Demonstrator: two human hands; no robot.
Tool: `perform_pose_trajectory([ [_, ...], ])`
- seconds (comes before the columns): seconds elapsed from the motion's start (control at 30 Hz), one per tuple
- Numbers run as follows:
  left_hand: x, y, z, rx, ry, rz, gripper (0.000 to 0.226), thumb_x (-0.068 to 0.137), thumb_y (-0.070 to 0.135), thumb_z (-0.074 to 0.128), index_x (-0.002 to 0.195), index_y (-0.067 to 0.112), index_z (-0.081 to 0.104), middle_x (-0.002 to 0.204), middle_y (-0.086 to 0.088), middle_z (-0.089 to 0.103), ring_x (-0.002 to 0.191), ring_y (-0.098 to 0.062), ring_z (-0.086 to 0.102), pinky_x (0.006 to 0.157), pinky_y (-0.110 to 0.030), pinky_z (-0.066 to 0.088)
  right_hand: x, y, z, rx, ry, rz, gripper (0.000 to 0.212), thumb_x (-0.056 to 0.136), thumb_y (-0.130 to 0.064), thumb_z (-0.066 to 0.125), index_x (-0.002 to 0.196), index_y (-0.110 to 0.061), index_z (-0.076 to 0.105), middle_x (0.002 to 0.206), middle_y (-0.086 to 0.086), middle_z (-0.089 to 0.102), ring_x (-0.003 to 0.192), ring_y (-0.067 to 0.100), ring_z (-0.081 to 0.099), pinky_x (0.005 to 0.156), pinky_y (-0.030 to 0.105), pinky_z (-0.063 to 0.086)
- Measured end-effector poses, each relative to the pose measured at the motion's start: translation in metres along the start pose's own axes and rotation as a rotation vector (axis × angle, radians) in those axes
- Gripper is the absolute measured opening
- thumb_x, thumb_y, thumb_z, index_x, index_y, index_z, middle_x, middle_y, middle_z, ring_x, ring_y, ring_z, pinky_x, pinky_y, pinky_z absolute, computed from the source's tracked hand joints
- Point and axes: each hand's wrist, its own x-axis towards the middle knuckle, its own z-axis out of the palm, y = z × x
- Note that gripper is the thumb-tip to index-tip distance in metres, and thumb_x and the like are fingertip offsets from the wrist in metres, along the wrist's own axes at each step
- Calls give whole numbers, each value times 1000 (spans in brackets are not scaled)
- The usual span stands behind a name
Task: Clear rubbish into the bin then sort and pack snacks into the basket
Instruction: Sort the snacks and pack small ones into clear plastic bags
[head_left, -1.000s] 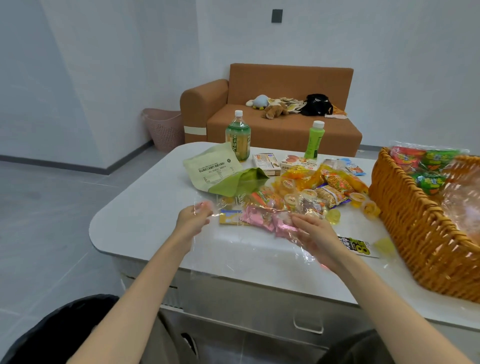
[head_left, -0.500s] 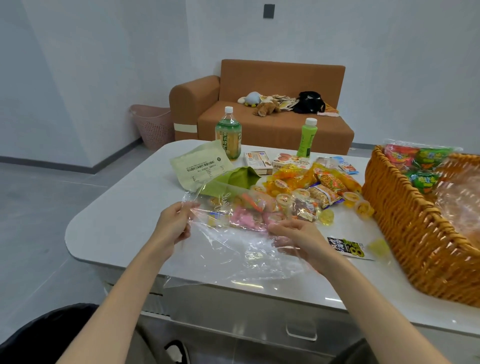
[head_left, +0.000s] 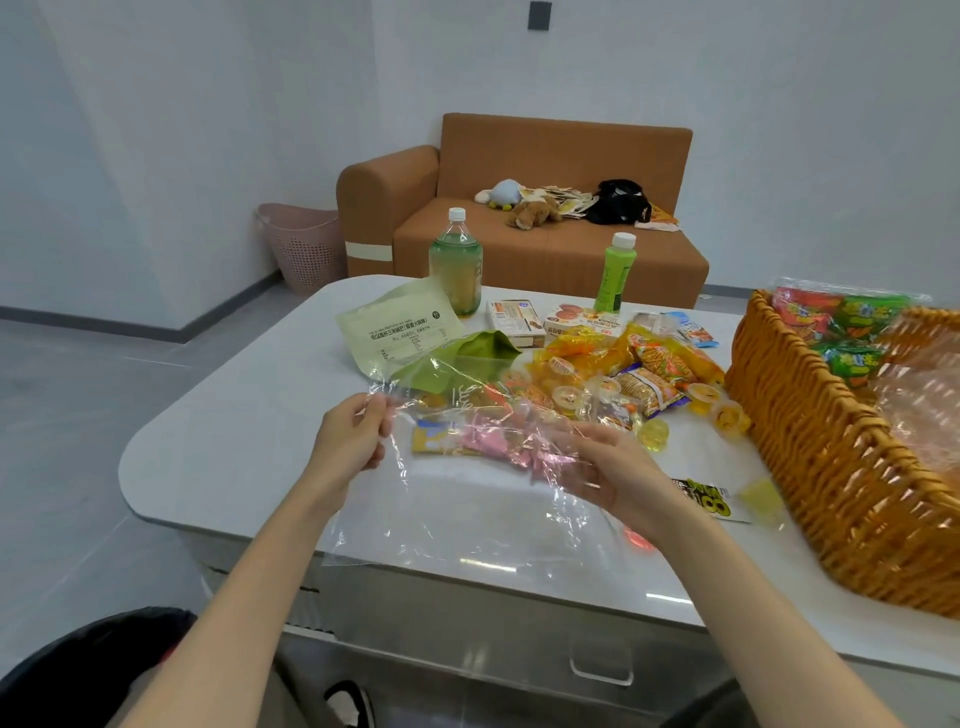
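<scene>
A large clear plastic bag (head_left: 467, 514) hangs above the near edge of the white table (head_left: 234, 415). My left hand (head_left: 349, 441) pinches its upper left edge and my right hand (head_left: 608, 473) grips its right side through the film. Behind the bag lies a heap of snacks (head_left: 613, 379): jelly cups, cracker packs, pink and orange wrappers. A pale green pouch (head_left: 400, 327) and a darker green one (head_left: 457, 358) lie further left. The wicker basket (head_left: 831, 457) stands at the right with several colourful packs (head_left: 852, 322) inside.
Two bottles (head_left: 456, 265) (head_left: 615, 273) stand at the table's far side beside small boxes (head_left: 514, 319). A pink laundry-style bin (head_left: 304, 247) sits on the floor by the orange sofa (head_left: 545, 228). A black bag (head_left: 83, 670) is at my lower left.
Both hands have lifted the clear plastic bag off the table and drawn it nearer to me, spreading it between them. The snacks stayed put.
</scene>
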Motion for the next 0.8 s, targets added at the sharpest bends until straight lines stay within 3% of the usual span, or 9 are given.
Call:
perform_pose_trajectory([
  [0.13, -3, -1, 0, 61, 2, 83, 23, 102, 26, 44, 98, 17, 65, 74, -1, 58, 52, -14, 51, 51, -21, 43, 4, 13, -4, -421, 391, -210, 61, 70, -27, 85, 110, -13, 40, 94, 1, 51, 84, 18, 57, 74, 35, 52],
  [0.2, -5, 0, 2, 33, -20, 72, 23, 101, 26, 45, 103, 14, 65, 76, -2, 59, 53, -14, 54, 50, -20, 46, 6, 16, -5, -524, 616, -382, 75, 59, -38, 90, 104, -17, 34, 91, -1, 45, 80, 16, 49, 68, 34, 47],
  [0.27, -9, 2, 5, -13, -44, 52, 22, 101, 25, 46, 104, 12, 64, 79, -4, 60, 53, -15, 56, 51, -22, 51, 3, 14, -7, -550, 711, -532, 68, 60, -33, 91, 94, -16, 34, 80, -1, 42, 66, 13, 40, 57, 28, 37],
  [0.33, -14, 5, 8, -71, -71, 28, 21, 101, 24, 46, 101, 13, 63, 80, -5, 61, 51, -13, 58, 53, -22, 55, 2, 15, -8, -529, 582, -520, 53, 64, -28, 89, 83, -13, 41, 73, 2, 45, 62, 15, 41, 54, 26, 36],
  [0.4, -16, 8, 9, -104, -76, 4, 20, 101, 23, 45, 99, 14, 62, 80, -4, 61, 49, -9, 60, 53, -21, 56, -1, 17, -5, -423, 335, -368, 34, 71, -27, 83, 79, -8, 57, 72, 4, 60, 68, 21, 60, 58, 29, 52],
  [0.5, -18, 10, 10, -156, -86, -37, 19, 101, 23, 46, 97, 16, 63, 84, -5, 62, 50, -9, 62, 55, -22, 57, -5, 17, -2, -131, 15, -109, 24, 90, -23, 63, 101, -3, 70, 92, 9, 74, 92, 27, 71, 80, 35, 59],
  [0.6, -21, 12, 11, -174, -138, -62, 21, 101, 25, 47, 106, 14, 64, 93, -7, 67, 59, -12, 67, 62, -26, 59, -12, 11, -2, 205, -253, 83, 26, 97, -11, 50, 118, -5, 63, 116, 15, 69, 104, 29, 68, 84, 33, 58],
  [0.7, -27, 16, 17, -208, -271, -74, 26, 101, 27, 43, 113, 16, 64, 102, -5, 70, 78, -15, 71, 75, -28, 59, -14, 14, 3, 157, -405, 135, 31, 94, -8, 51, 124, -10, 60, 119, 14, 67, 95, 21, 71, 76, 26, 59],
  [0.8, -34, 17, 23, -292, -484, -137, 32, 101, 31, 40, 123, 19, 60, 112, -1, 70, 100, -17, 69, 83, -31, 57, -13, 24, 15, -1, -429, 115, 40, 86, -8, 65, 125, -17, 60, 118, 10, 69, 90, 18, 71, 76, 24, 58],
])
